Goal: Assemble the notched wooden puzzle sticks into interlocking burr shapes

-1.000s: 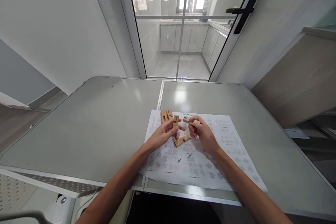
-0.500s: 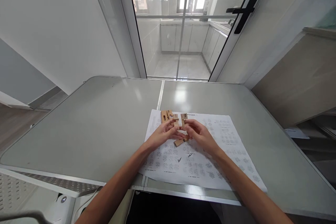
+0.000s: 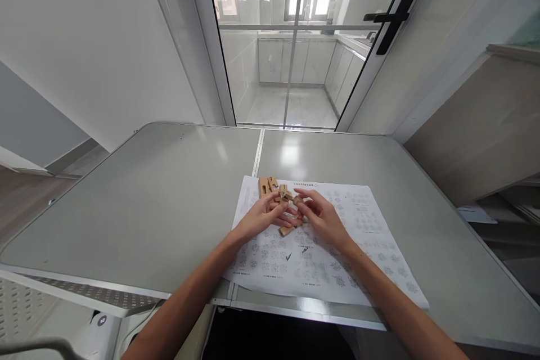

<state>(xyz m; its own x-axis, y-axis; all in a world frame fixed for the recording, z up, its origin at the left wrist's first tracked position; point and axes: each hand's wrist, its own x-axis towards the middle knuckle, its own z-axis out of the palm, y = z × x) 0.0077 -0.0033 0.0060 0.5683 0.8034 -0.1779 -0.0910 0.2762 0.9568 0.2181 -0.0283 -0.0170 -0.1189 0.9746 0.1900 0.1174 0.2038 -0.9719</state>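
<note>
My left hand [image 3: 262, 216] is closed on a notched wooden puzzle piece [image 3: 285, 194], held just above the printed sheet [image 3: 350, 259]. From the right, my right hand [image 3: 323, 215] pinches a second wooden piece [image 3: 297, 201] between thumb and fingers. The two pieces meet or overlap; whether they interlock I cannot tell. Behind my left fingers lie other wooden pieces [image 3: 264, 185], one slotted and one marked with a digit. One more loose piece [image 3: 286, 230] rests on the sheet below my hands, partly covered by fingers.
The sheet carries rows of small printed diagrams and lies on a grey-green folding table [image 3: 169, 208] with a seam down its middle. Beyond the far edge stands a glass door [image 3: 291, 67] with a black handle [image 3: 394, 19]. Shelves [image 3: 502, 202] are at the right.
The numbered piece in my right hand has turned from upright and moved left against the piece in my left hand. The loose pieces on the sheet stay about where they were.
</note>
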